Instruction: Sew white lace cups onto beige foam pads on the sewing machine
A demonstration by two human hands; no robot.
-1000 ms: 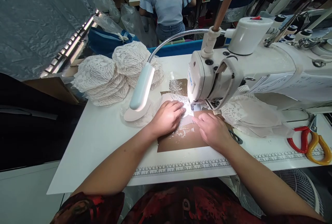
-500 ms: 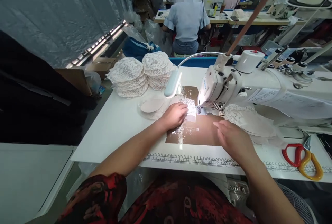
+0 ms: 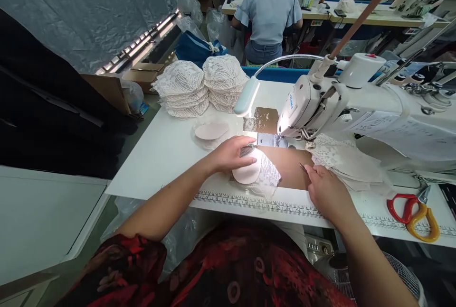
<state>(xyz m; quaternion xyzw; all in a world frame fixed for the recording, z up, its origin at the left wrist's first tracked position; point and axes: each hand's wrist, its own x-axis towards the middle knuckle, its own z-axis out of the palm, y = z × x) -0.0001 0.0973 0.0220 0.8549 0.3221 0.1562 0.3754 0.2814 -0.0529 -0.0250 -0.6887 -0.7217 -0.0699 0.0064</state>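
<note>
Lace piece (image 3: pixel 270 174) with pale rounded pad (image 3: pixel 245 174), one: over the brown sheet (image 3: pixel 292 167) on the table (image 3: pixel 142 169), near side of the sewing machine (image 3: pixel 295 107), apart from its needle area. Left hand (image 3: pixel 231 154): thumb and fingers gripping the piece at its upper edge. Right hand (image 3: pixel 327 190): fingers closed on a small slender tool (image 3: pixel 303 168), type unclear, tip over the sheet. Lace cups, two stacks (image 3: pixel 183 91), side by side, far left. Pale oval pieces (image 3: pixel 212 131), beside left hand. Lace panels (image 3: pixel 351 160), piled beyond right hand. Scissors (image 3: pixel 415 212), red and yellow handles, far right.
</note>
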